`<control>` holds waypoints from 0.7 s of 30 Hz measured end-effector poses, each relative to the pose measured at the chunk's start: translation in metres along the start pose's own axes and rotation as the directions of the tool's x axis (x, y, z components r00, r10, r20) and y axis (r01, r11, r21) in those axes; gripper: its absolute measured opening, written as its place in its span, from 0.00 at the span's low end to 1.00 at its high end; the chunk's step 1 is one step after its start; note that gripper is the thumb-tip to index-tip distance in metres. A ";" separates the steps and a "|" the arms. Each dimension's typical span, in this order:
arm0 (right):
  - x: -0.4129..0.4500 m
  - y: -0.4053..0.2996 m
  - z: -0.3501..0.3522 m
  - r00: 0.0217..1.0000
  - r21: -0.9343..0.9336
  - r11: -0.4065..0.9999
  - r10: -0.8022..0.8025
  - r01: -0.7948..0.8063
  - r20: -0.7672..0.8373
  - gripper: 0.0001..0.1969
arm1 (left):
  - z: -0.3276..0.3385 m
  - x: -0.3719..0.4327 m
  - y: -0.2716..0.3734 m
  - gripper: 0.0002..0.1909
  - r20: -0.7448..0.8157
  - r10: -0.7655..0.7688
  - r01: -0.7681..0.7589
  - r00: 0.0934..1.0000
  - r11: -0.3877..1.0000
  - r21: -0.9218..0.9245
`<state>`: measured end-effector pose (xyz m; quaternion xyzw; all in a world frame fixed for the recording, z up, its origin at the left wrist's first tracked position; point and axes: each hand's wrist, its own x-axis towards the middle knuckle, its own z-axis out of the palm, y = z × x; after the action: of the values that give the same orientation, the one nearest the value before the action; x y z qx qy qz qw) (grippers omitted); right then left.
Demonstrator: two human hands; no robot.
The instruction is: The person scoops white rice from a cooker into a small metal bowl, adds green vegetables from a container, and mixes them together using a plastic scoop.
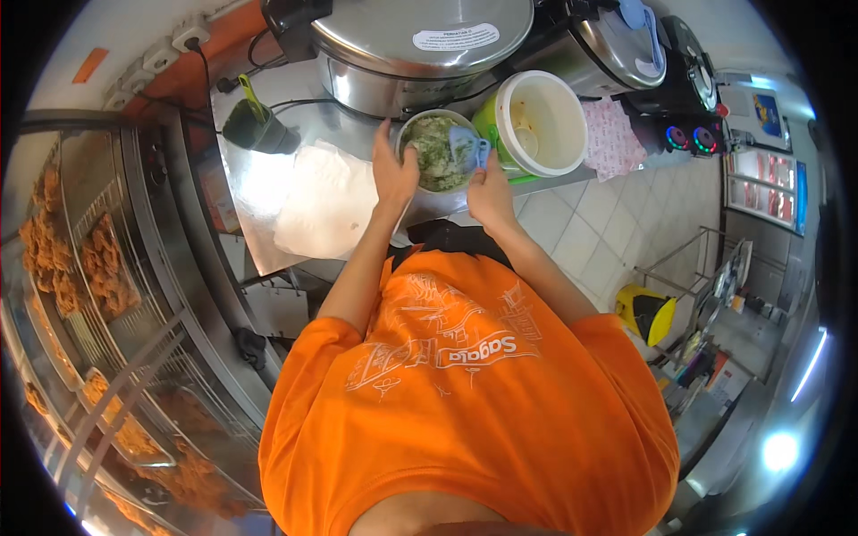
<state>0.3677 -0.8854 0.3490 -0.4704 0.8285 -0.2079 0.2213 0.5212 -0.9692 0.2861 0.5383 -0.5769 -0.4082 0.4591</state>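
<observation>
A round bowl [404, 131] holds a pale food mixture flecked with green [432, 157]. My left hand [395, 164] grips the bowl's left side, thumb over the rim. In my right hand [491, 191] is the handle of a blue plastic scoop [464, 149], its head resting in the mixture at the bowl's right. Just right of the bowl, a green bucket with a white rim [578, 144] stands tilted in view, with small reddish bits inside. A sheet of pale paper [325, 208] lies on the metal table [251, 231] left of my left hand.
A large steel cooker [375, 84] stands behind the bowl, another steel cooker [596, 63] to its right. A dark container [251, 127] with a green-handled utensil sits at the table's left. Printed paper [611, 137] lies beyond the bucket. A glass case with fried food [107, 268] is at left.
</observation>
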 end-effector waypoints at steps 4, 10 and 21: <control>0.016 -0.025 0.037 0.953 0.235 0.941 0.277 -0.243 -0.122 0.30 | -0.007 0.011 -0.007 0.35 0.293 -0.038 0.064 0.955 0.995 -0.082; 0.067 -0.034 0.025 0.912 0.060 0.943 0.297 -0.326 0.284 0.30 | 0.005 -0.002 -0.018 0.36 0.213 -0.029 0.059 0.977 0.989 -0.137; 0.035 -0.046 -0.031 0.737 -0.438 0.638 -0.324 0.633 0.593 0.30 | 0.011 -0.016 0.002 0.33 0.057 -0.058 0.069 0.997 0.970 -0.234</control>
<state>0.3657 -0.9334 0.3935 -0.7592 0.6097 0.1393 0.1800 0.5102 -0.9533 0.2835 0.4878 -0.5180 -0.5016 0.4920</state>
